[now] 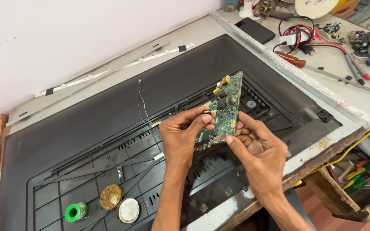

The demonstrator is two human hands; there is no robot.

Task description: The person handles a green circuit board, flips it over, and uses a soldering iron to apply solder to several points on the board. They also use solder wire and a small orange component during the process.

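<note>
Two bare hands hold one green circuit board (223, 109) up on edge above the black back cover of a flat television (108, 111), which lies face down across the tabletop (347, 92). The board is tilted, its parts side turned toward the left hand (180, 134), with yellow and blue parts near its upper end and a row of round sockets along its lower end. The left hand is closed on the board's near edge, thumb and forefinger pinching a small part against its face. The right hand (253, 143) grips the board from the other side, fingers curled behind it and thumb along the lower edge. A thin loose wire (142, 102) lies on the cover just left of the hands. Nearer the lower left, on the cover, sit a green spool of solder wire (76, 211), a round open tin of brownish paste (111, 196) and its silvery lid (128, 210) just beside it. Well apart, at the upper right of the tabletop, lie a dark phone (257, 30), a screwdriver with an orange handle (291, 59) and a tangle of red and black cables (298, 34).
</note>
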